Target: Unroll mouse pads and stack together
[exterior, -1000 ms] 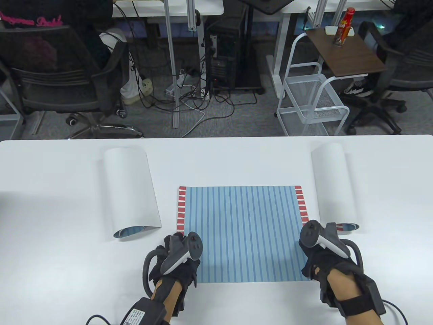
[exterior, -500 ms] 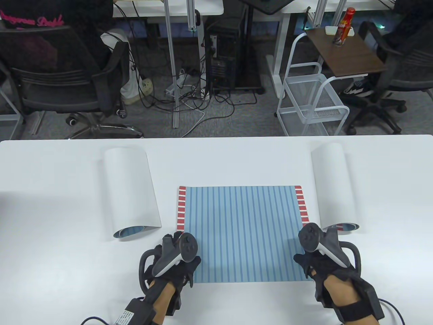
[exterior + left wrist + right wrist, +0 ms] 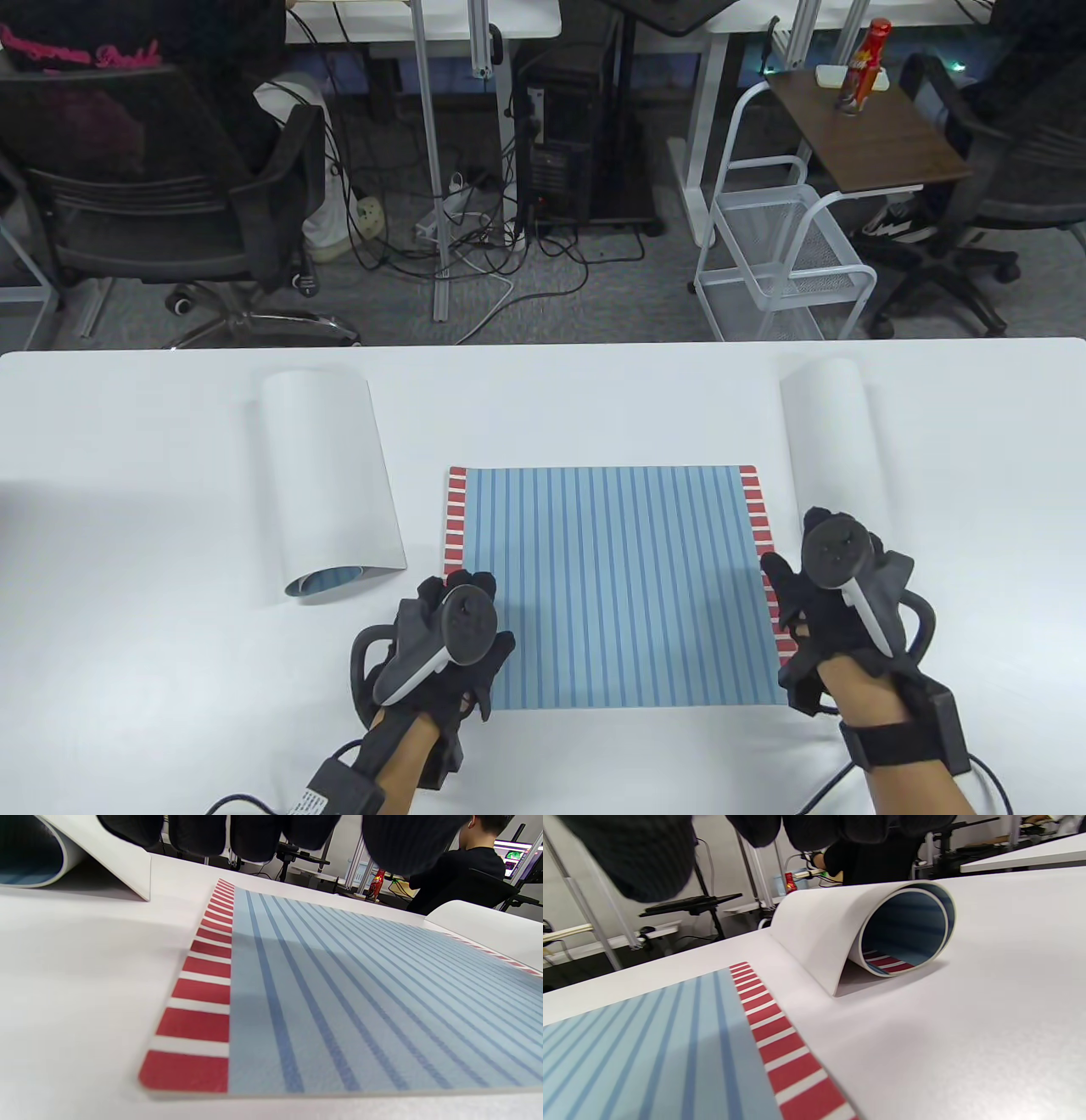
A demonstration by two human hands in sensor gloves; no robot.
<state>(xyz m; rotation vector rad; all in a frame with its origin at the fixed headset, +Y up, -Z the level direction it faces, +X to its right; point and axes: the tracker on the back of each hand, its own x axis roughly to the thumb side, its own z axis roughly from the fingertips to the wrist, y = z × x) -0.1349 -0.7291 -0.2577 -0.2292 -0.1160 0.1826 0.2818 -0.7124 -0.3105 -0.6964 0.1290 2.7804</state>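
Flat striped mouse pad is your stack base. Your left hand hovers above its near-left corner, right hand beyond its right edge, toward right rolled pad; fingers grasp nothing, loosely released.

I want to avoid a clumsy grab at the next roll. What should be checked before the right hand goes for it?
1. Flat mouse pad lies fully unrolled on the table: ok.
2. Right roll beside the flat pad, not overlapping it: ok.
3. Right hand holds nothing: ok, fingers hang above the table.
4. Left hand steadies the flat pad's near left corner: cannot tell whether it presses.
5. Left roll sits apart from the flat pad: ok.
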